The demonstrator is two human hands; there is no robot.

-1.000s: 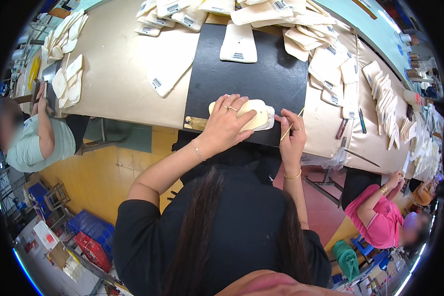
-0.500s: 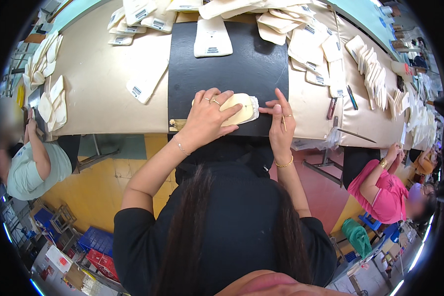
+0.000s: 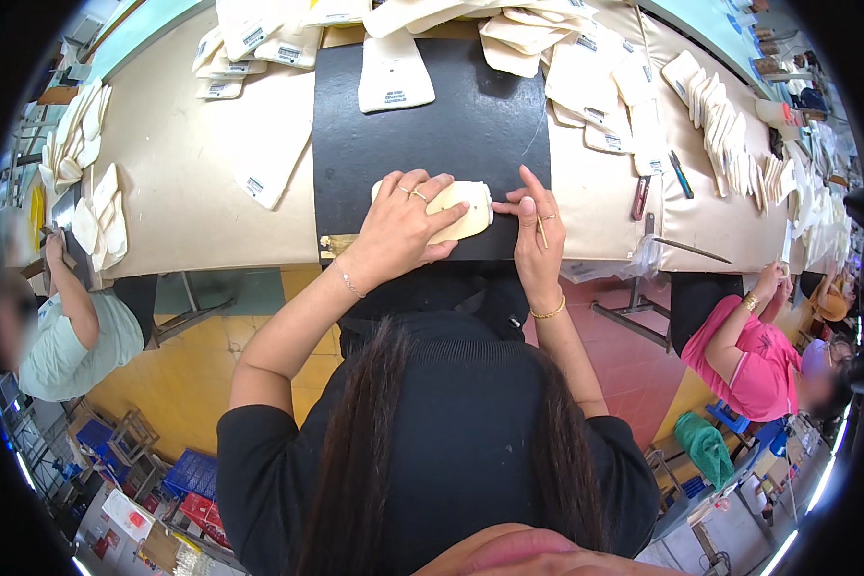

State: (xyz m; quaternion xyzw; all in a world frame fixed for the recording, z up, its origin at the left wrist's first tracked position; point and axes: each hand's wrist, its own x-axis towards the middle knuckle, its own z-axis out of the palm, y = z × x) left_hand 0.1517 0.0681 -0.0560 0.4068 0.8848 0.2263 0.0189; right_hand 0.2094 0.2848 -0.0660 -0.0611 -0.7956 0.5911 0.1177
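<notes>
On the black mat (image 3: 432,134) lies a small cream, rounded flat pad (image 3: 464,216) with a dark dot and a white strip along its right end. My left hand (image 3: 408,221) grips it from the left, fingers over the top and thumb along the near edge. Across from it, my right hand (image 3: 538,226) touches the white edge with a fingertip. A thin light-wood stick (image 3: 542,231) is pinched in that hand, its upper part hidden by the fingers. Beyond my hands, a larger cream flat piece (image 3: 396,75) with a printed mark rests on the mat.
Stacks of cream pieces (image 3: 600,82) spread over the beige table (image 3: 202,216). To the right lie a dark red-handled tool (image 3: 640,197), a blue-green pen-like tool (image 3: 681,175) and a long pointed metal rod (image 3: 689,251). One co-worker sits left (image 3: 86,341), another in pink right (image 3: 739,355).
The white strip at the pad's right end was ruffled and stuck out further; now it looks narrower and smoother. My right fingers have moved closer in. The view has shifted slightly.
</notes>
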